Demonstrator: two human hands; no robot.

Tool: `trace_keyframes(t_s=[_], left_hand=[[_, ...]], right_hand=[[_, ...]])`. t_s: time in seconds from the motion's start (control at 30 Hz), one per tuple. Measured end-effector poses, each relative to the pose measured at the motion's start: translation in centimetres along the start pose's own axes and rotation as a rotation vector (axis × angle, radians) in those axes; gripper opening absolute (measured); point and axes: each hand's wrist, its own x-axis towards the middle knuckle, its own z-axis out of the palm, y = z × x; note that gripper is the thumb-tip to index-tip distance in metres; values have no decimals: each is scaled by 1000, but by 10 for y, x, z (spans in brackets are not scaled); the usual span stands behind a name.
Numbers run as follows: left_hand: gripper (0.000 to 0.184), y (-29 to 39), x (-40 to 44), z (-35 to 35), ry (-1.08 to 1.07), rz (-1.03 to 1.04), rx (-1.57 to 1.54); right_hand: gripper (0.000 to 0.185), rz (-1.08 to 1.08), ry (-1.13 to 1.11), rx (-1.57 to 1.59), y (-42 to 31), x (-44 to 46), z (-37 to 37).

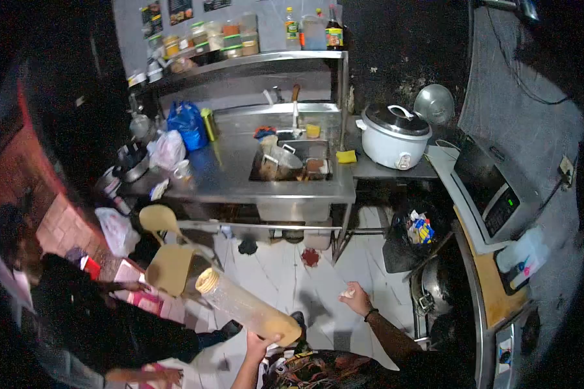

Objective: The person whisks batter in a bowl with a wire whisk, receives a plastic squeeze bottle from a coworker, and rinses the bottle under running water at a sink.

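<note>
My left hand [261,343] grips the lower end of a tall clear plastic jar [240,303]. The jar is tilted, its threaded mouth pointing up and left, with no lid on it. Pale yellowish contents gather at its bottom end. Out over the floor, my right hand [357,301] is closed, with something small and whitish at its fingertips that is too small to name. A dark band circles that wrist. Beyond the jar's mouth stands a beige chair [169,269].
Ahead, a steel counter [224,175] has a sink [256,170] holding pots. A large rice cooker [396,139] and a microwave [496,188] stand to the right. A black trash bin [396,249] is below. Another person [91,318] is at the left.
</note>
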Motion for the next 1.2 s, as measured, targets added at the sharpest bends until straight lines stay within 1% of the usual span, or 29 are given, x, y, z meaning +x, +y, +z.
trace_keyframes(t_s=[0.03,0.07,0.1,0.13,0.17,0.2,0.23,0.27,0.33,0.4,0.43,0.47,0.5,0.53,0.57,0.6,0.67,0.7,0.73,0.8,0.83,0.87,0.9,0.97,1.0,1.03,1.1,1.17,1.2], left_hand=[[65,3,39,6,35,29,-51],[64,12,86,8,-90,41,-37],[63,10,126,10,-94,26,-67],[65,18,168,14,-164,43,-23],[66,27,204,22,-187,88,-34],[67,49,238,40,-207,128,-44],[67,60,270,53,-219,93,-43],[68,67,300,63,-220,82,-45],[69,71,353,79,-229,83,-35],[68,71,397,99,-157,236,32],[68,68,414,103,-145,219,34],[68,66,426,106,-126,119,69],[68,67,440,109,-103,29,104],[68,71,451,111,-75,30,106],[68,74,456,113,-23,42,184],[67,74,462,114,29,46,267],[69,69,476,111,109,69,274],[70,66,487,112,158,91,265],[70,62,498,113,177,85,282],[73,55,506,120,414,49,163],[73,56,513,126,437,34,169],[73,59,525,132,466,21,111],[73,60,537,138,495,12,55],[71,58,559,149,540,-8,81],[73,58,571,157,530,-63,72],[76,58,580,163,521,-118,66],[69,52,596,167,507,-146,145],[73,61,618,177,433,-202,126],[73,60,630,180,457,-204,125]], right_hand=[[60,10,5,-18,0,24,3],[61,-16,20,25,-2,51,5],[60,-37,40,-16,0,79,1],[58,-72,66,-35,-15,107,-3],[56,-115,93,-60,-32,142,-13],[53,-305,175,-320,1,191,-14],[50,-480,242,-574,12,224,-12],[48,-474,257,-584,27,249,-14],[45,-472,287,-584,8,322,-31],[43,-327,241,-737,13,385,-40],[43,-321,221,-735,46,420,-40],[47,-497,244,-1057,100,462,-34],[48,-605,243,-1209,113,488,-33],[50,-720,260,-1358,108,511,-35],[53,-529,131,-1199,106,523,-43],[57,-338,-2,-1034,84,526,-54],[60,-169,-148,-842,21,540,-71],[57,-278,15,-514,-25,549,-79],[54,-358,167,-181,-52,565,-75],[49,-445,205,100,-66,636,-47],[48,-365,67,140,-76,673,-43],[46,-188,-49,343,-80,711,-29],[39,8,-185,663,-65,757,-5],[56,416,-231,1002,-50,831,30],[66,650,-237,1152,-39,865,51],[67,768,-175,1234,-41,885,60],[60,790,-27,1250,-47,911,80],[53,680,-110,1476,-31,942,97],[48,612,-154,1575,-14,959,107]])
